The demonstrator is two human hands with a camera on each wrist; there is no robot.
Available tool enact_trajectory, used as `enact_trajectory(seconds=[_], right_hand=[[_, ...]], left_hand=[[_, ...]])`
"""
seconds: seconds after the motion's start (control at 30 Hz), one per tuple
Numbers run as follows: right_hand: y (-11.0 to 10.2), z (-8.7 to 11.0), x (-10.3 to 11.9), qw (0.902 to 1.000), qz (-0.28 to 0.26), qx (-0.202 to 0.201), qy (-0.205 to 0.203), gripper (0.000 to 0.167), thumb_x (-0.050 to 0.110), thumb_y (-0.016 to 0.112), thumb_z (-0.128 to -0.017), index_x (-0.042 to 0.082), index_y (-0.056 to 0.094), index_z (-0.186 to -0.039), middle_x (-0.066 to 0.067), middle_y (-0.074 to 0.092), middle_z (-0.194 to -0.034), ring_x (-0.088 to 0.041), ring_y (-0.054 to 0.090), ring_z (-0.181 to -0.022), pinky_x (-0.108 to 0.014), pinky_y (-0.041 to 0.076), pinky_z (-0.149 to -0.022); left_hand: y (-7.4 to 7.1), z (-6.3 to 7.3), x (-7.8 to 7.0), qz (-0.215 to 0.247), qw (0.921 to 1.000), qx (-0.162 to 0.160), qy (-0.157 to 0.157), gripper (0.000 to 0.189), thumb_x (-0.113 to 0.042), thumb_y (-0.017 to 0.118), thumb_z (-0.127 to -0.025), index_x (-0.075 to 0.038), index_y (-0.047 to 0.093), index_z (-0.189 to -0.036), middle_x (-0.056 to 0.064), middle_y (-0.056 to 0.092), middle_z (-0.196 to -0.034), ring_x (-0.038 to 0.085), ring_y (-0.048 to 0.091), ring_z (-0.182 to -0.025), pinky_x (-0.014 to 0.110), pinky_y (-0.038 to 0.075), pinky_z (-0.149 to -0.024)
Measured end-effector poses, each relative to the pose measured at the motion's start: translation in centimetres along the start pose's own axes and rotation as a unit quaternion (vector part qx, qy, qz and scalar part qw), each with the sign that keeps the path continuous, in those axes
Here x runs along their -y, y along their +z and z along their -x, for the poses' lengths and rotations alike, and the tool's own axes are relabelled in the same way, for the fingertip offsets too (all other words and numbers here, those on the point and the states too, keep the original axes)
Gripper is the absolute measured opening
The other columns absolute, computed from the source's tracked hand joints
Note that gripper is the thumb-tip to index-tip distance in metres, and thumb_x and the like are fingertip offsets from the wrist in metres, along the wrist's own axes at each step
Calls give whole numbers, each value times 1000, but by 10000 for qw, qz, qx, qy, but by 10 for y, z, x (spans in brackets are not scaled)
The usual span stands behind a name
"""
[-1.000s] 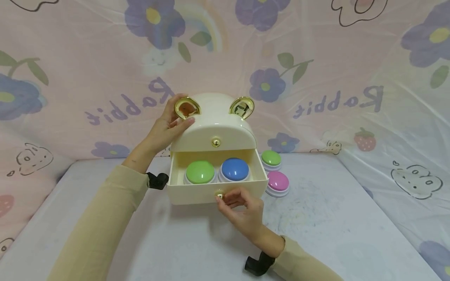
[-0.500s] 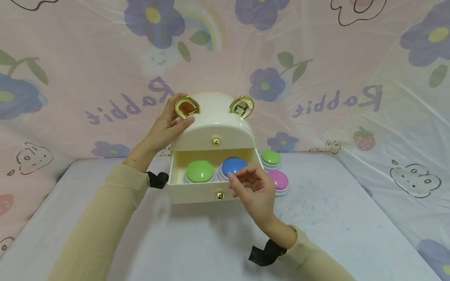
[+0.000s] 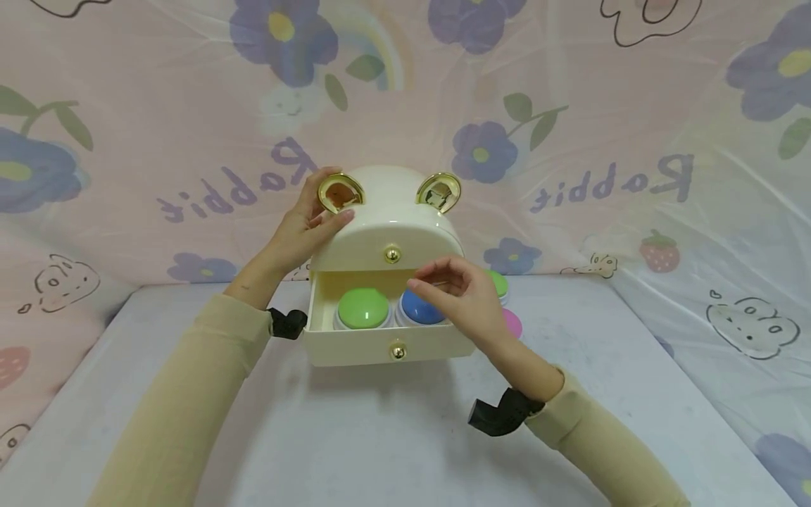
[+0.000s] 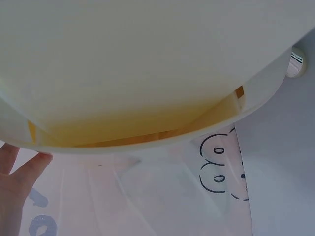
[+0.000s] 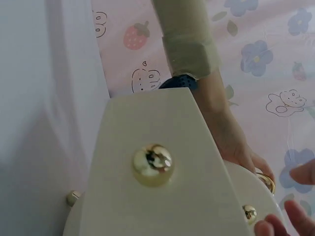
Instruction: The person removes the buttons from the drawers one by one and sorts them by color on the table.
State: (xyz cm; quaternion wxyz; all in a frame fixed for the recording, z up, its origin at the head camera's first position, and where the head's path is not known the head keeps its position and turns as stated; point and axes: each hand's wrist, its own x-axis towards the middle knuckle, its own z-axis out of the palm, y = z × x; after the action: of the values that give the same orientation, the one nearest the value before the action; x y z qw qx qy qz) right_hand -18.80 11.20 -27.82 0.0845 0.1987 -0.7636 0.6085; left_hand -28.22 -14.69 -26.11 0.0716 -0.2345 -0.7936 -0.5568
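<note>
A white two-drawer box (image 3: 394, 211) with gold ears stands on the table, its lower drawer (image 3: 355, 350) pulled out. Inside the drawer sit a green-topped round container (image 3: 363, 308) and a blue-topped one (image 3: 419, 310). My left hand (image 3: 296, 229) holds the box at its upper left, thumb in front of the left ear and fingers behind it. Raised in front of the drawer's right side, my right hand (image 3: 474, 299) partly covers the blue top. Its fingers are loosely bent with nothing between them; the right wrist view shows thumb and fingers apart, beyond the gold knob (image 5: 153, 164).
Right of the box, partly behind my right hand, are a pink-topped container (image 3: 514, 324) and another green-topped one (image 3: 499, 283). A printed cloth (image 3: 393, 127) hangs behind the white table (image 3: 602, 394). Black straps with mounts (image 3: 503, 414) are on both wrists.
My right hand has let go of the lower drawer's gold knob and moved up and to the right, now overlapping the blue-topped container. The left hand keeps its hold; the drawer stays out.
</note>
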Motion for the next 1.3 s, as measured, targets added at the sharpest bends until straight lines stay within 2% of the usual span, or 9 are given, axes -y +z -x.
enact_trajectory(seconds=[0.2, 0.37, 0.47, 0.63, 0.77, 0.83, 0.97, 1.13, 1.3], right_hand=[[-7, -9, 1, 9940, 661, 566, 668, 28, 19, 74, -84, 3, 66, -107, -9, 68, -104, -19, 65, -93, -29, 52, -84], [-13, -17, 1, 9826, 1290, 1091, 778, 34, 22, 74, -83, 7, 68, -113, -8, 66, -116, -24, 61, -110, -40, 48, -96], [-16, -21, 1, 9750, 1452, 1412, 915, 38, 21, 75, -82, 8, 68, -116, -8, 62, -124, -26, 55, -120, -44, 43, -103], [-16, -26, -2, 9545, 2004, 1832, 1229, 51, 25, 78, -79, 11, 63, -126, -9, 55, -135, -27, 47, -128, -48, 37, -107], [-14, -28, -3, 9354, 2546, 2048, 1353, 61, 32, 78, -77, 14, 59, -132, -11, 51, -139, -29, 47, -126, -49, 38, -104], [-14, -30, -3, 9300, 2659, 2134, 1370, 63, 33, 78, -77, 14, 57, -133, -12, 51, -140, -30, 48, -124, -49, 39, -103], [-13, -31, -7, 9254, 2758, 2243, 1317, 67, 29, 79, -75, 11, 55, -135, -14, 52, -137, -31, 51, -120, -48, 43, -100], [-10, -32, -11, 9142, 3188, 2348, 867, 67, 24, 81, -73, 5, 56, -133, -16, 57, -130, -32, 57, -112, -48, 47, -95], [-8, -34, -14, 8999, 3582, 2435, 518, 64, 19, 81, -71, 0, 59, -128, -18, 60, -126, -32, 58, -110, -47, 47, -95]], left_hand=[[0, 0, -1, -27, 9999, -13, -114, 67, -27, 61, -95, -43, 21, -146, 8, 44, -143, 29, 34, -141, 55, 29, -111], [0, 0, 0, -7, 9999, -6, -122, 66, -28, 60, -95, -43, 21, -145, 8, 43, -144, 30, 32, -142, 56, 29, -110], [-1, 1, 0, -6, 9999, -4, -108, 66, -27, 60, -95, -44, 21, -145, 7, 44, -143, 29, 33, -142, 55, 30, -110], [-1, 1, 0, 2, 9999, -13, -110, 66, -27, 60, -95, -44, 22, -145, 5, 45, -142, 26, 34, -141, 54, 28, -111], [0, 0, 0, 13, 9999, -15, -102, 66, -27, 61, -95, -43, 21, -146, 5, 44, -143, 26, 33, -142, 54, 27, -112], [0, 0, 0, 8, 9999, -17, -110, 66, -28, 60, -95, -43, 21, -146, 5, 44, -144, 26, 32, -142, 54, 27, -112], [0, 0, 1, 17, 10000, -13, -90, 66, -27, 61, -95, -44, 22, -145, 8, 42, -145, 29, 31, -142, 55, 28, -112], [0, -1, 0, 26, 10000, -11, -39, 67, -26, 61, -94, -41, 21, -146, 11, 41, -146, 32, 29, -143, 55, 24, -113], [0, -1, 0, -17, 10000, -11, -14, 67, -26, 61, -94, -39, 21, -147, 10, 40, -146, 33, 29, -143, 55, 23, -113]])
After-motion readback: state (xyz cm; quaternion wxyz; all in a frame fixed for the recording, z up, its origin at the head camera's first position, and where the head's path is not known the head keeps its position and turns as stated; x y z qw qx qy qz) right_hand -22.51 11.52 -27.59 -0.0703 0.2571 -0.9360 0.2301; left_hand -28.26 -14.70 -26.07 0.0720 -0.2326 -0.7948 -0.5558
